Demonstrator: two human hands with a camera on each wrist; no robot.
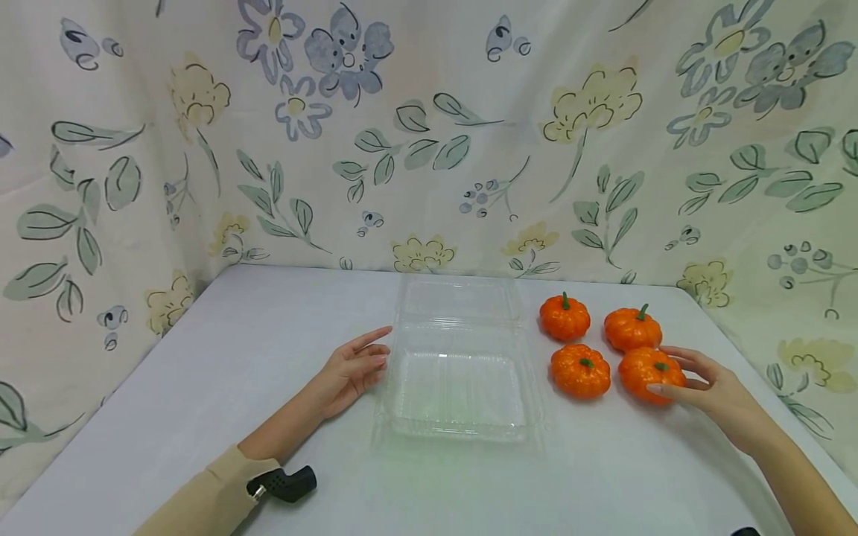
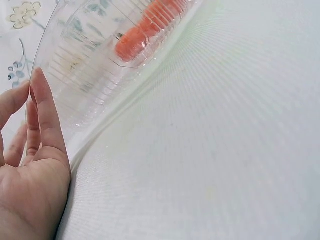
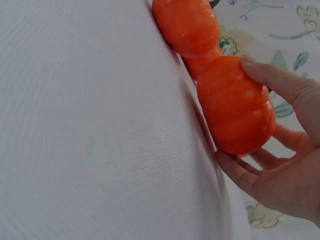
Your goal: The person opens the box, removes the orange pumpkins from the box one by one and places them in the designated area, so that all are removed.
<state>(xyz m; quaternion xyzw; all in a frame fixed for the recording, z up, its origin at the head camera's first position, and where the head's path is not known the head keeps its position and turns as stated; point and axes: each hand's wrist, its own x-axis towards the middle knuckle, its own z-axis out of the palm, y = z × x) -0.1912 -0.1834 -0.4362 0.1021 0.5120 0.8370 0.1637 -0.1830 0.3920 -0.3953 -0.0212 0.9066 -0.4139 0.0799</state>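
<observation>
My right hand holds the nearest right orange pumpkin, its thumb on one side and fingers around the other. In the right wrist view that pumpkin sits low at the white tabletop. Three more orange pumpkins with green stems stand close by: one at back left, one at back right and one at front left. A clear plastic clamshell container lies with its lid folded back. Beside its left edge is my left hand, fingers loosely extended; contact with the rim is unclear.
The white table carries all these things. A floral curtain hangs behind and along both sides of it. A black device is strapped at the left sleeve.
</observation>
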